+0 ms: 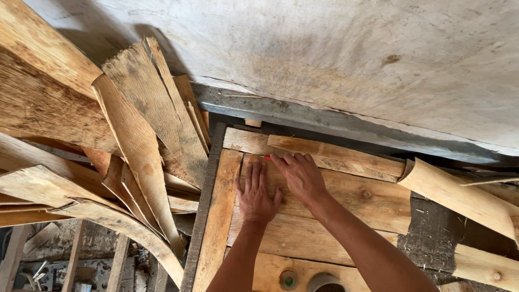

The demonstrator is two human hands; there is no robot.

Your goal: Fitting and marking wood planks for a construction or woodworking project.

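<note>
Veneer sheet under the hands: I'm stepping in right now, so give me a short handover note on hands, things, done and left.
Left hand: flat, palm down on the veneer sheet, holding nothing.
Right hand: fingers pressed at the sheet's upper edge, with a small red object, partly hidden, at the fingertips.
Sheets lie stacked on the dark frame; curled scrap strips are piled to the left.
Done: sheet laid flat.
Left: cannot tell from this view.
</note>
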